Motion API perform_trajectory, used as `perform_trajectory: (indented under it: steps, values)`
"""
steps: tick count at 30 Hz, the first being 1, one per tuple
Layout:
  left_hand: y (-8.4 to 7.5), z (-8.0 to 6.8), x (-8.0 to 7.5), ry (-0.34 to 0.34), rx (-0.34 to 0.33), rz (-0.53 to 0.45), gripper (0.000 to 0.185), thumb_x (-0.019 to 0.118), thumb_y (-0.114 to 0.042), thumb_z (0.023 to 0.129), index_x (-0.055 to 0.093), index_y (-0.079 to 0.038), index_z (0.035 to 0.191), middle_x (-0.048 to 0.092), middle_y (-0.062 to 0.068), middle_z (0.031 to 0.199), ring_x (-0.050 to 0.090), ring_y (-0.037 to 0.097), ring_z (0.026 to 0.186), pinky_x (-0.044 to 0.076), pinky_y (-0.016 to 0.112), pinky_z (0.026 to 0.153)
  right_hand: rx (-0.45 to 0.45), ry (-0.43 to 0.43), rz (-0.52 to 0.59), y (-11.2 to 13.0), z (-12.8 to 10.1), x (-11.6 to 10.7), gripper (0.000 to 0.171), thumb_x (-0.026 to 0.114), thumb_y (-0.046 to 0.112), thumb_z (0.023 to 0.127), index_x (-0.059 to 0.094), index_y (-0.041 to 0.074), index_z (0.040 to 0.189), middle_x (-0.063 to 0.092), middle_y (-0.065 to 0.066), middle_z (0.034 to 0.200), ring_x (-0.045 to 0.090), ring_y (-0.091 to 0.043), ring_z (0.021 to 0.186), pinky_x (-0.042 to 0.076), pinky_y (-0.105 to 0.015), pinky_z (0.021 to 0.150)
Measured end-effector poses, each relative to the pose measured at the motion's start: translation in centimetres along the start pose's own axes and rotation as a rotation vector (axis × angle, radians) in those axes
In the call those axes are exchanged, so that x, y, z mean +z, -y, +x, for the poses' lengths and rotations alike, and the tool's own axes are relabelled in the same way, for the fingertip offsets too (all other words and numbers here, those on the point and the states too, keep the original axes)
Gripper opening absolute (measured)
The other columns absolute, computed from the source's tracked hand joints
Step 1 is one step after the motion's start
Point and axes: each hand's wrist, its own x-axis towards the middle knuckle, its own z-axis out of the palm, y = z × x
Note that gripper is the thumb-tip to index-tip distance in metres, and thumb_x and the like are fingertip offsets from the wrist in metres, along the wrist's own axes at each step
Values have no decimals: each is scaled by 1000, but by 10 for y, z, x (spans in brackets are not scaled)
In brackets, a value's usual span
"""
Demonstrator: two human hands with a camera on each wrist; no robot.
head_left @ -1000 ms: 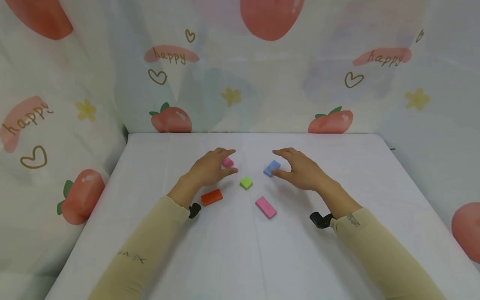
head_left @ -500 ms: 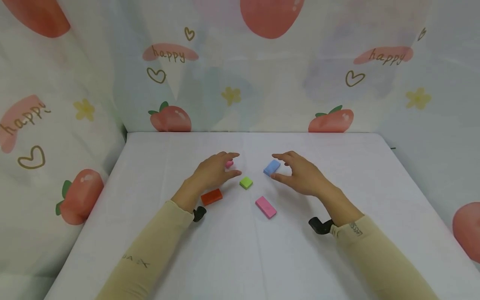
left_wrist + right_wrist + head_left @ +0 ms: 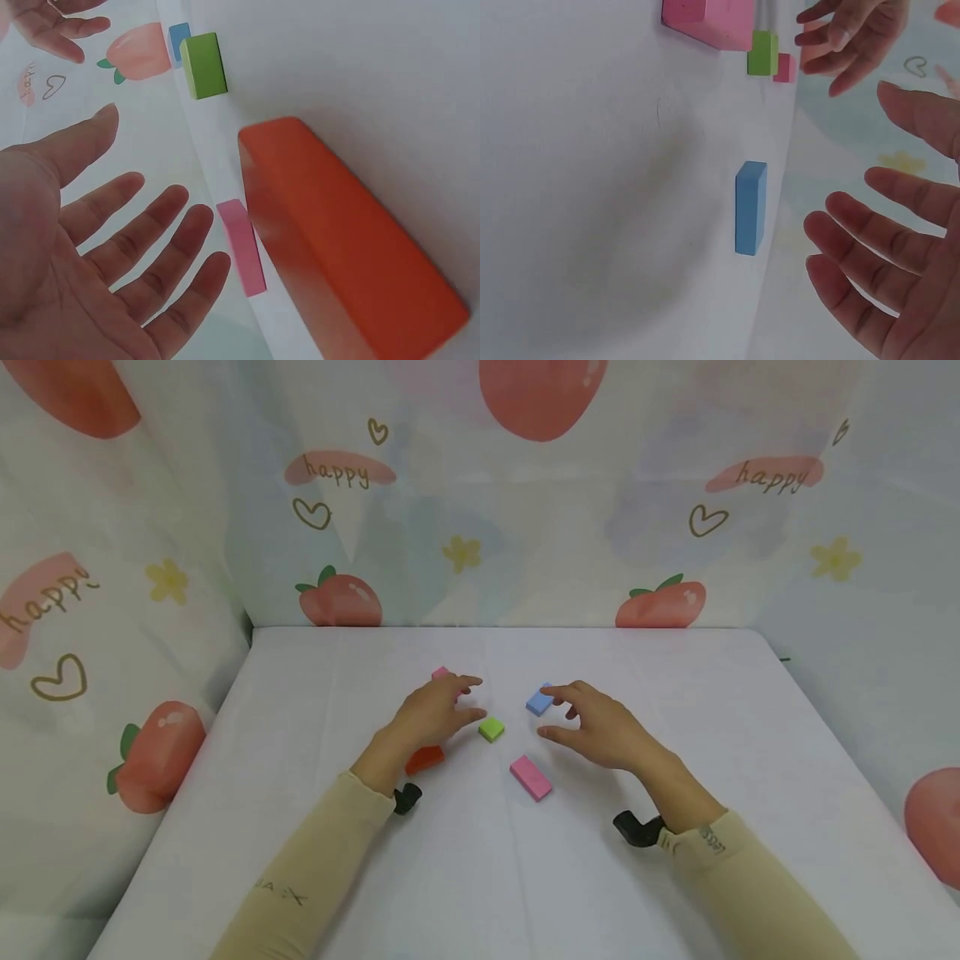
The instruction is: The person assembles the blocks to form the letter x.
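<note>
My left hand [image 3: 432, 710] hovers over the table with fingers spread and holds nothing. It partly covers a far pink block [image 3: 441, 673] and a red-orange block [image 3: 425, 760] in the head view. A small green block [image 3: 491, 729] lies just right of its thumb. My right hand [image 3: 600, 727], also empty with relaxed fingers, is above and beside a blue block [image 3: 538, 702], its index fingertip overlapping that block in the head view. Nearer to me, between the hands, lies another pink block [image 3: 531, 777]. The right wrist view shows the blue block [image 3: 751, 208] apart from the fingers.
All blocks lie on a white-covered table [image 3: 480, 877]. A patterned cloth [image 3: 525, 527] with peaches and hearts hangs behind and at the sides. A black wrist-worn piece [image 3: 637, 829] sticks out from the right sleeve, another black piece [image 3: 407, 798] from the left.
Both hands have drawn slightly toward me, the left also a little to the right. More of the far pink block shows, and the left wrist now covers part of the red-orange block. The blocks stay put.
</note>
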Motion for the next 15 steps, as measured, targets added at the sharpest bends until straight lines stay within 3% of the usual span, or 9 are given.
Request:
perform_trajectory:
  steps: [10,15]
  values:
    - [-5,1,14,28,-49,-25,55,68,-37,90,49,-28,140,59,0,125,56,17,106,49,40,92,-2,25,42,5,-7,15,60,70,46,85,53,20,136,61,-4,116,59,-18,93,47,-30,72]
    - [-7,1,17,27,-25,-30,51,69,-31,90,53,-24,138,61,1,118,57,16,98,49,38,90,25,44,60,5,-10,23,61,73,45,83,54,21,135,62,-4,110,57,-14,84,47,-29,68]
